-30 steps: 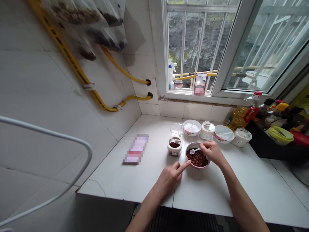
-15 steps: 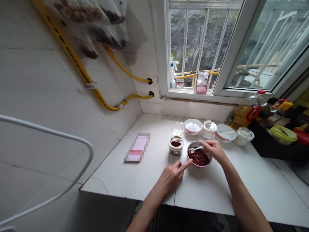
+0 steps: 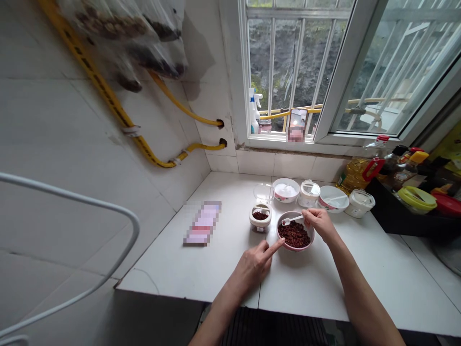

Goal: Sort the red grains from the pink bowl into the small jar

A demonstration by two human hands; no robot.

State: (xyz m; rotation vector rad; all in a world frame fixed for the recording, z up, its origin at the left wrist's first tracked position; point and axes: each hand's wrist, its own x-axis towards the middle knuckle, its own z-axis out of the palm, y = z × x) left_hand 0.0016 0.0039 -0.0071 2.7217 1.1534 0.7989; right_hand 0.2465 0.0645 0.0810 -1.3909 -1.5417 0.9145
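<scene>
In the head view, the right hand pinches the spoon by its handle, its scoop over the bowl. The left hand touches the bowl's near-left rim, perhaps steadying it; whether its curled fingers grip anything, I cannot tell. Right of the jar, the bowl holds dark reddish-brown granules.

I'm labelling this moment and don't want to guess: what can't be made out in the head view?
All in the head view:
White spoon: handle end hidden by the right hand.
Bowl: inside bottom covered by dark red grains.
Left hand: some fingers hidden by the hand itself.
Flat item at left: details lost to pixelation.
Hanging bags: tops cut off by the upper edge.
</scene>
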